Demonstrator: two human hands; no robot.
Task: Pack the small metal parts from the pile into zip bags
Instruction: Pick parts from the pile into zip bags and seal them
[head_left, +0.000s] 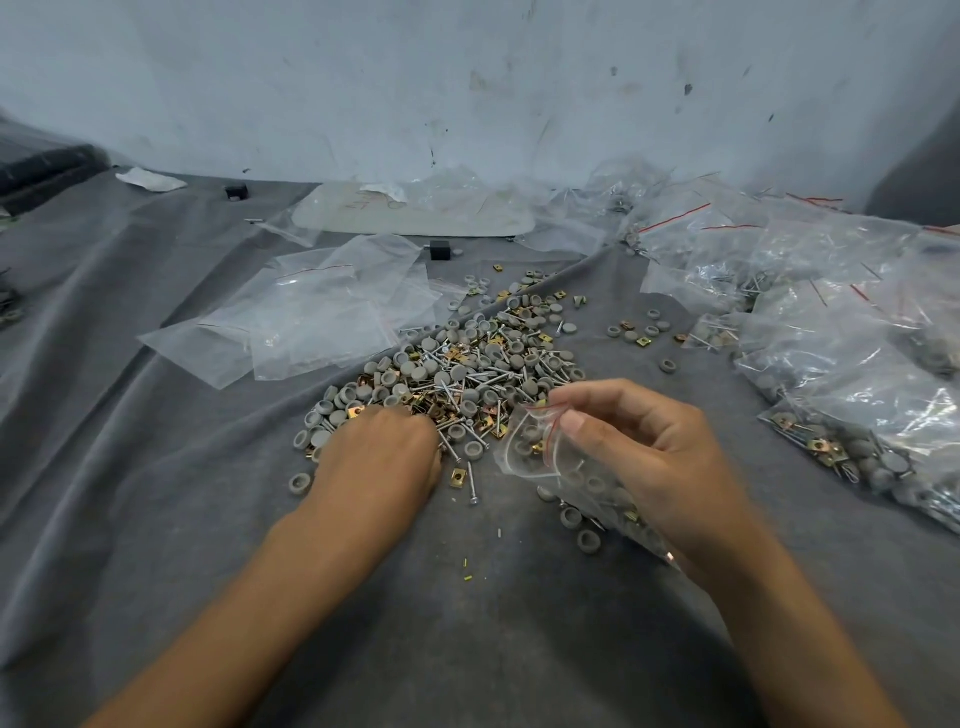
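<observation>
Two bare forearms at the near edge, left forearm (249, 613) and right forearm (789, 639), skin uncovered right to the frame border. Left hand (384, 452) and right hand (649, 457) bare as well. Right thumbnail (571, 422) short and rounded; the left hand's nails are hidden.

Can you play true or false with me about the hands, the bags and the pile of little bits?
1. The right hand holds a zip bag. True.
2. That bag is empty. False: grey caps and a gold clip are inside.
3. The left hand rests on the pile. True.
4. The filled bags lie on the person's left. False: they lie on the right; the empty bags are on the left.
</observation>
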